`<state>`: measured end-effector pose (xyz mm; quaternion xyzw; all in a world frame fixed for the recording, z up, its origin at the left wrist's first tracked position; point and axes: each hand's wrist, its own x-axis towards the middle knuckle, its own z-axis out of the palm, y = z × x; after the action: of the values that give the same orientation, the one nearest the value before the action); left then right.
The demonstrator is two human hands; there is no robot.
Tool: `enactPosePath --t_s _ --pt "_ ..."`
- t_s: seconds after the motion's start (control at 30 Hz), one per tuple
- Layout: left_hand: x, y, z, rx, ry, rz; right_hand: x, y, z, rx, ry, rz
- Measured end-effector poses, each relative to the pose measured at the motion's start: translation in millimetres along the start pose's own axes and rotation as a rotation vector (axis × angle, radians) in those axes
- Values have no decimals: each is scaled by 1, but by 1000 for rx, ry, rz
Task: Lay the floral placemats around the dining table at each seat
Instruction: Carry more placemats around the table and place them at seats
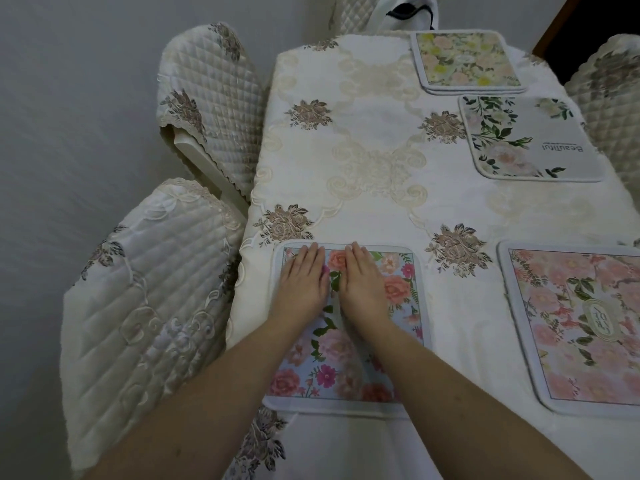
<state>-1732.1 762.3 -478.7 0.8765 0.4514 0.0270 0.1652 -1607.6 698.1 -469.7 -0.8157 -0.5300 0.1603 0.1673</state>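
A light blue placemat with pink roses (pixel 398 299) lies flat near the table's left front corner. My left hand (pixel 304 277) and my right hand (pixel 362 277) rest side by side on its far half, palms down, fingers straight. A pink floral placemat (pixel 571 327) lies at the right front. A white placemat with green leaves (pixel 530 136) lies further back on the right. A yellow and peach floral placemat (pixel 465 60), with another mat's edge showing under it, sits at the far end.
The table wears a cream embroidered tablecloth (pixel 374 161). Two quilted cream chairs (pixel 145 299) (pixel 211 102) stand along the left side, another chair (pixel 609 98) at the right. A white bag (pixel 408 12) sits beyond the far end.
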Motion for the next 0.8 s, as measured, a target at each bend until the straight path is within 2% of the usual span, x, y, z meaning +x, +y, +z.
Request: enactPosePath --t_s 0.17,0.43,0.57,0.7,0.8 --pt "-6 -17 6 79 22 33 -7 29 6 -205 -11 -45" --pt "-19 -60 -10 123 -16 -104 -21 78 -22 -191 -13 91" --pt "-53 -51 -21 119 24 -89 -32 63 -29 -123 1 132" --pt "-90 -4 -13 0 60 -6 -65 11 -15 -20 14 35" --pt "-108 19 2 2 5 4 -99 -14 2 -49 -24 -27"
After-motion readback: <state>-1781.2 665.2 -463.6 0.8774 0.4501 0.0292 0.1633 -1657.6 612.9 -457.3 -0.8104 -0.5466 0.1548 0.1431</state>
